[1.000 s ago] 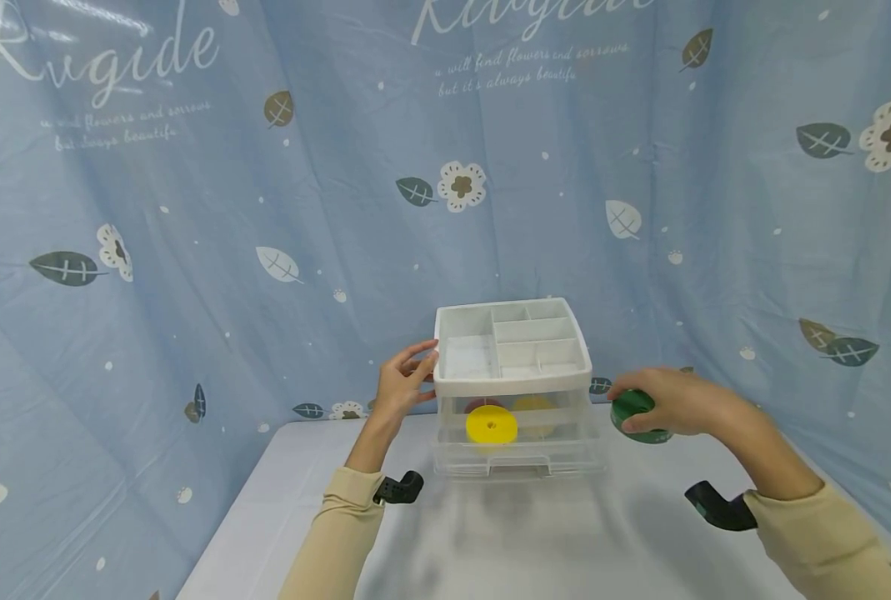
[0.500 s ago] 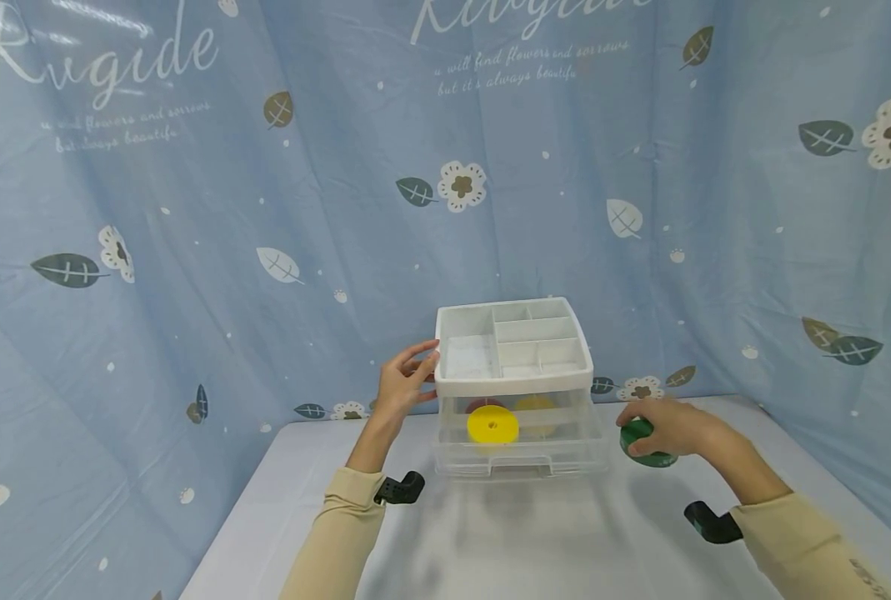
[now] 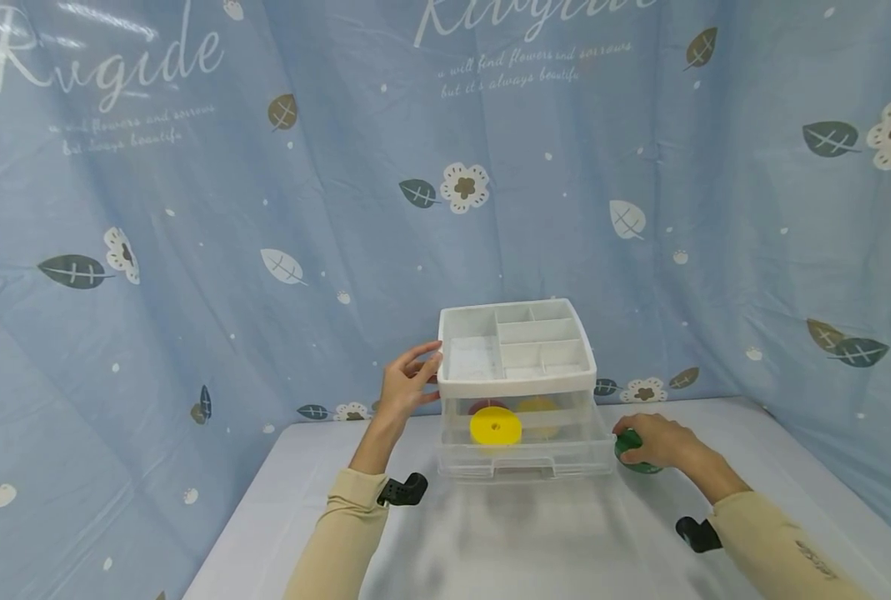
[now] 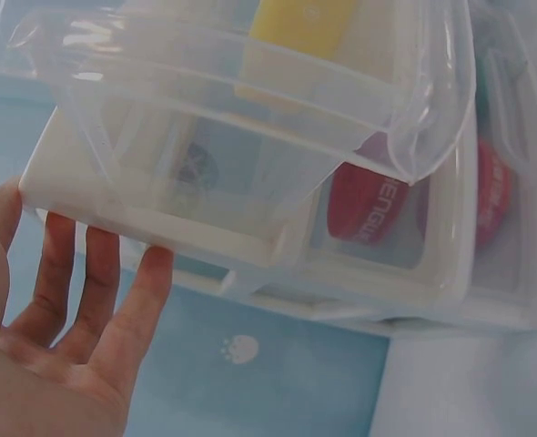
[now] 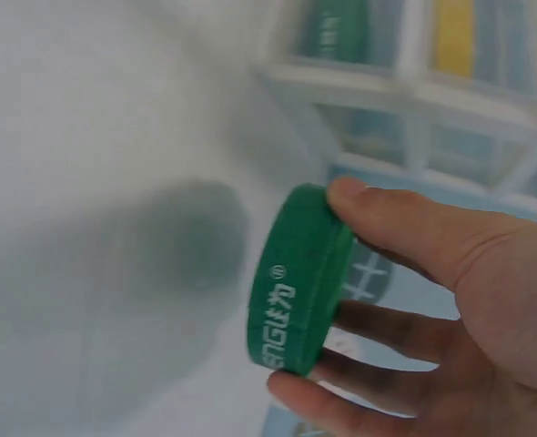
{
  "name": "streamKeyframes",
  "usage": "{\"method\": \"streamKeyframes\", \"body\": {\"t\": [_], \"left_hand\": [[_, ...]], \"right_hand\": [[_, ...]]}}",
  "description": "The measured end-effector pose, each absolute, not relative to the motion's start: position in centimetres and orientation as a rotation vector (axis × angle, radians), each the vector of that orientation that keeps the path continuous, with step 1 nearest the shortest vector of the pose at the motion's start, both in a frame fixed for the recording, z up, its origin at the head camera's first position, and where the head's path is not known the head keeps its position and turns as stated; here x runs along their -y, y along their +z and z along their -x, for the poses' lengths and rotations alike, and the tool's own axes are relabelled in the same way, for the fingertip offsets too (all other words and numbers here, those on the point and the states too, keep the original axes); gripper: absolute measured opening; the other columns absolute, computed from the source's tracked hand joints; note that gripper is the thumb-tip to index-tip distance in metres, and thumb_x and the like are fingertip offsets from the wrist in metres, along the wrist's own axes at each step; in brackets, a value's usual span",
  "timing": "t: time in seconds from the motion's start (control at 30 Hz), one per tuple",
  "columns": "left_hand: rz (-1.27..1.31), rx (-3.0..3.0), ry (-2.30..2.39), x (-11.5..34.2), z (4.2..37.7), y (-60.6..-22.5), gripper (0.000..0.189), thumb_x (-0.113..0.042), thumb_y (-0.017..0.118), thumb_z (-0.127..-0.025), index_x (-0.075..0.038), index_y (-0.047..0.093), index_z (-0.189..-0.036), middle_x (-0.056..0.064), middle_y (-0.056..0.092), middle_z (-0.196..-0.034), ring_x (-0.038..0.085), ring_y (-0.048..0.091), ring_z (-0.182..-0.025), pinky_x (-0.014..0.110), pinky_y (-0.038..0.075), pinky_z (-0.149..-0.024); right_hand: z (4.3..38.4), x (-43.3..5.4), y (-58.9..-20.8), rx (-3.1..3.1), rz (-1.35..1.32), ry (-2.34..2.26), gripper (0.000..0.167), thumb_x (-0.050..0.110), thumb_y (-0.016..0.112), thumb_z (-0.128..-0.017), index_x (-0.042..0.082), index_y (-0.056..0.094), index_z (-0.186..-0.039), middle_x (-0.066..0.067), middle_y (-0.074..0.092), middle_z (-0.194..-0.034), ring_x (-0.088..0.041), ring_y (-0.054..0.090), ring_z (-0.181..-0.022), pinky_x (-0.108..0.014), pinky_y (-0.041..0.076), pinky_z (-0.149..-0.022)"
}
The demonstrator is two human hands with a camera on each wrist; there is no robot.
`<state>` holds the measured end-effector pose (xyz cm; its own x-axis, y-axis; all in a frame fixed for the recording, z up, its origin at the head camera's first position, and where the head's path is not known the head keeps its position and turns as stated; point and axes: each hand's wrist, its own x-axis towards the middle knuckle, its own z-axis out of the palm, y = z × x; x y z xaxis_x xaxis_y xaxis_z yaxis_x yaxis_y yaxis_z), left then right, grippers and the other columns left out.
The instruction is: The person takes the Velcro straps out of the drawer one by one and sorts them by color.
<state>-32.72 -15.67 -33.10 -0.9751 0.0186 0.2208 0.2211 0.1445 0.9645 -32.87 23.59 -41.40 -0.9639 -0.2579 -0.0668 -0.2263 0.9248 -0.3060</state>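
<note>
green disc [image 5: 296, 282], one in fingers [image 5: 396, 330], one organizer [image 3: 516, 387]

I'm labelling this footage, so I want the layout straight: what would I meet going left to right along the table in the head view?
Left sleeve, left hand, bright yellow disc in the clear drawer unit, green disc held in the right hand, right sleeve.

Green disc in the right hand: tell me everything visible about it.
The green disc is thick, seemingly plastic, with white lettering on its rim. The right hand pinches it between thumb and fingers. It is tilted, held above the white table, just right of the drawer unit. The hand hides part of it.
</note>
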Motion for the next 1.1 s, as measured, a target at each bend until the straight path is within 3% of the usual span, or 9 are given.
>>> {"method": "streamKeyframes", "body": {"t": [0.4,0.83,1.1], "left_hand": [[0.242,2.251,-1.959,15.6,33.4,-33.7,0.039,-0.030,0.064,-0.096,-0.021,0.062,-0.134,0.019,0.066,-0.114,0.013,0.068,-0.083,0.049,0.058,-0.084],[0.217,2.186,-1.935,15.7,35.1,-35.9,0.036,-0.043,0.067,-0.092,-0.031,0.066,-0.126,0.014,0.068,-0.107,0.016,0.069,-0.082,0.043,0.061,-0.078],[0.277,2.153,-1.934,15.8,35.3,-35.9,0.037,-0.043,0.066,-0.092,-0.031,0.065,-0.127,0.018,0.067,-0.108,0.015,0.069,-0.082,0.040,0.061,-0.076]], "right_hand": [[34.7,-23.8,-44.7,-3.069,0.302,-0.419,0.042,0.024,0.078,-0.083,0.004,0.065,-0.117,-0.021,0.065,-0.113,-0.041,0.061,-0.103,-0.063,0.051,-0.083],[35.9,-24.0,-47.6,-3.136,0.305,-0.477,0.046,0.019,0.074,-0.087,0.000,0.059,-0.126,-0.029,0.059,-0.124,-0.050,0.055,-0.114,-0.066,0.048,-0.089],[36.1,-23.8,-47.2,-3.129,0.330,-0.450,0.044,0.019,0.071,-0.090,-0.001,0.059,-0.127,-0.030,0.059,-0.118,-0.049,0.058,-0.104,-0.065,0.050,-0.084]]}}
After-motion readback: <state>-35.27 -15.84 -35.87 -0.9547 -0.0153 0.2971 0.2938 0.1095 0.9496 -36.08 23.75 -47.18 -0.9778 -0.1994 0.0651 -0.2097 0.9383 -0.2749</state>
